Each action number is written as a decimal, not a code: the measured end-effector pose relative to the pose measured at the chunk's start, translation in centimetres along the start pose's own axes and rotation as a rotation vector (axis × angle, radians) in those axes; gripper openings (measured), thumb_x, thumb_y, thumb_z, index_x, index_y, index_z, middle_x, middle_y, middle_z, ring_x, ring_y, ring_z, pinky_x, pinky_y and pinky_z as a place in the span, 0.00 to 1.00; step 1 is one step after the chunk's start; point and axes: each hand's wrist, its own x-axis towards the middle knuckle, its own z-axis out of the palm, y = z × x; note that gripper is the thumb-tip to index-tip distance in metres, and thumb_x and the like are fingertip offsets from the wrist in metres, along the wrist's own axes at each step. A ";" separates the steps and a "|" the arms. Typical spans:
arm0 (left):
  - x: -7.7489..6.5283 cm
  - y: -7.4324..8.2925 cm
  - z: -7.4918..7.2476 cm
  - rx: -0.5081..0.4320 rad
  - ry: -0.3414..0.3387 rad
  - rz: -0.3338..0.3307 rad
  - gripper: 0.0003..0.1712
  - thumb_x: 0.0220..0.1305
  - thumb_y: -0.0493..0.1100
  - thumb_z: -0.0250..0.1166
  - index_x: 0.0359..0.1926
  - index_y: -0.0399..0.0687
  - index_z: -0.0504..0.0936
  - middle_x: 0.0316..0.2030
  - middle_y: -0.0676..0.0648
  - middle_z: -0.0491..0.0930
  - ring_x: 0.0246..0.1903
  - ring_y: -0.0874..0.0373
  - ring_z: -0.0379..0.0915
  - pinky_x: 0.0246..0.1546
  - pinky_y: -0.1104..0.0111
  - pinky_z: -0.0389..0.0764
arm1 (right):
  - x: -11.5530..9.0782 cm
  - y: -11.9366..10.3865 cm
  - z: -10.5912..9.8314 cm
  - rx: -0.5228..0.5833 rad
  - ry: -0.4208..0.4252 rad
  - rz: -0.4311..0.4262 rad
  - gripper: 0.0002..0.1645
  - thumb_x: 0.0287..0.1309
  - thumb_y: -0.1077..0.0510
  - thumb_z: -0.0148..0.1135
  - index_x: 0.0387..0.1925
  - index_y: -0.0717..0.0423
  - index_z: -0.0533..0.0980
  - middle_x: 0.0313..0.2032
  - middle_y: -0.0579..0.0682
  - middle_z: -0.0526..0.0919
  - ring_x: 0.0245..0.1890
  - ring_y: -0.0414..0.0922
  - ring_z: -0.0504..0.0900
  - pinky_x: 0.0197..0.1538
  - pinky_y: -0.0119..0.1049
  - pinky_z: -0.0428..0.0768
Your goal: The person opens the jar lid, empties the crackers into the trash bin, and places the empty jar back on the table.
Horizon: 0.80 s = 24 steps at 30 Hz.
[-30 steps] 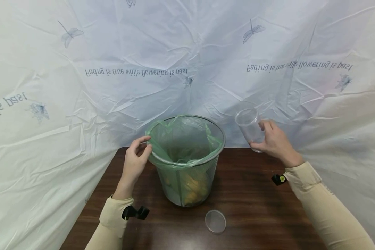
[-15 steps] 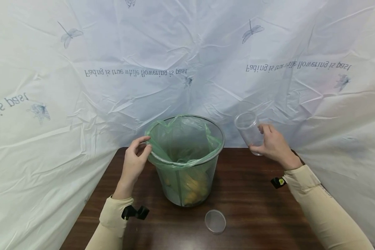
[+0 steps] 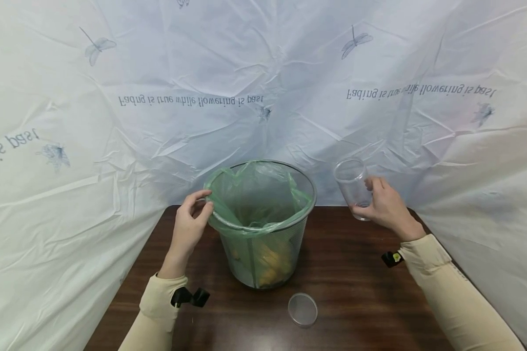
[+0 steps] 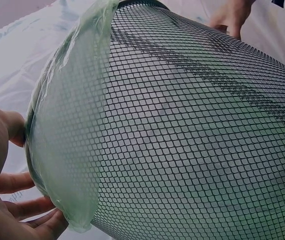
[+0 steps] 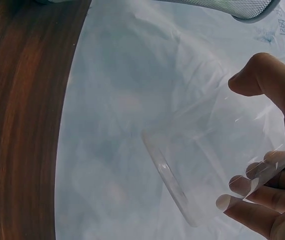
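Note:
A black wire-mesh trash bin (image 3: 263, 263) stands on the table, lined with a green plastic bag (image 3: 221, 204) folded over its rim. My left hand (image 3: 193, 219) holds the bin's left rim over the bag; in the left wrist view its fingertips (image 4: 40, 205) touch the edge. To the right of the bin, my right hand (image 3: 386, 204) grips a clear plastic cup (image 3: 349, 187) around its side. The cup is above the table's back edge, its mouth up and leaning left. I see no contents in it. A round clear lid (image 3: 302, 310) lies in front of the bin.
Yellow-orange scraps (image 3: 272, 263) show through the mesh at the bin's bottom. A dark wooden table (image 3: 355, 297) carries the bin. White printed sheeting (image 3: 263, 63) hangs behind and on both sides.
The cup in my right hand has sunk slightly and shifted a little to the right. My left hand, the bin and the lid have stayed in place.

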 end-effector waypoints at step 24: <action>-0.1 0.1 0.0 -0.002 -0.004 0.003 0.21 0.69 0.42 0.59 0.61 0.40 0.74 0.60 0.44 0.71 0.53 0.54 0.71 0.50 0.73 0.74 | -0.9 0.2 0.3 0.025 0.015 0.003 0.40 0.33 0.52 0.79 0.43 0.71 0.68 0.36 0.66 0.74 0.33 0.60 0.75 0.35 0.55 0.75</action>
